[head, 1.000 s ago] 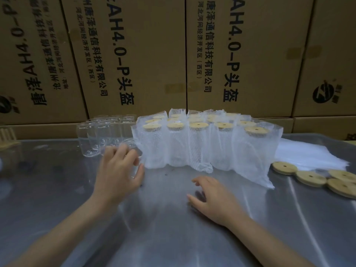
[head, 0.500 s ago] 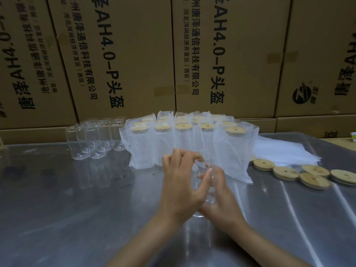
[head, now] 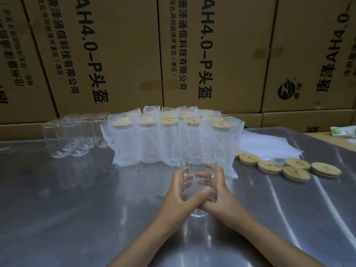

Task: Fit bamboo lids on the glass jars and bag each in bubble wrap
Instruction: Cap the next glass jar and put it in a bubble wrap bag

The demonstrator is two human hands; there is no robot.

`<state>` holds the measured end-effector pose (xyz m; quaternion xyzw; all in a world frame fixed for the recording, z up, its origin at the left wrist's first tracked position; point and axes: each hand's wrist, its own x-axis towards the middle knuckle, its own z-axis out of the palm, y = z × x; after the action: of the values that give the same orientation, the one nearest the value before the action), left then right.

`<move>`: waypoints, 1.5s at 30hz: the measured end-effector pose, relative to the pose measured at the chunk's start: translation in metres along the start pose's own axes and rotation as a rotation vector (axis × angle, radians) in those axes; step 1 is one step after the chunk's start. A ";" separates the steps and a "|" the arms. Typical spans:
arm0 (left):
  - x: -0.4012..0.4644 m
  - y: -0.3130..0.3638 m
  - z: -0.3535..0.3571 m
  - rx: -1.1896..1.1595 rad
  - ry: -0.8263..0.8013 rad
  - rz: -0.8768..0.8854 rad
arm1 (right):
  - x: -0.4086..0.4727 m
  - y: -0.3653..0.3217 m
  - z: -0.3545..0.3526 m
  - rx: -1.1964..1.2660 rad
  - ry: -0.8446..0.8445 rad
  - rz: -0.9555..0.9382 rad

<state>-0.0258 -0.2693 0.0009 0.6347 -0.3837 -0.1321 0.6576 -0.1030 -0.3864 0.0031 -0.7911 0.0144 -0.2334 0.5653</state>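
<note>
A clear glass jar [head: 199, 164] without a lid stands upright on the steel table [head: 77, 209], in the middle near me. My left hand [head: 178, 197] grips its left side and my right hand [head: 217, 193] grips its right side, fingers curled round the glass. Behind it stand several lidded jars in bubble wrap bags [head: 169, 137]. Several bare glass jars [head: 71, 137] cluster at the back left. Loose bamboo lids [head: 289, 167] lie in a row at the right. Flat bubble wrap bags [head: 269, 145] are stacked behind the lids.
Large printed cardboard boxes [head: 119, 54] form a wall along the table's far edge. A small printed packet [head: 342, 132] lies on a surface at the far right.
My left hand took a jar from the back left cluster and carried it to the table's middle. My right hand came up to hold its other side. The camera turned right.
</note>
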 end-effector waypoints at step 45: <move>0.000 -0.003 -0.001 0.085 0.007 -0.035 | 0.030 -0.050 -0.035 -0.376 0.684 -0.508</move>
<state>-0.0243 -0.2694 -0.0015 0.6691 -0.3757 -0.1249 0.6290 -0.1015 -0.4087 0.0675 -0.7359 0.0478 -0.6052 0.2999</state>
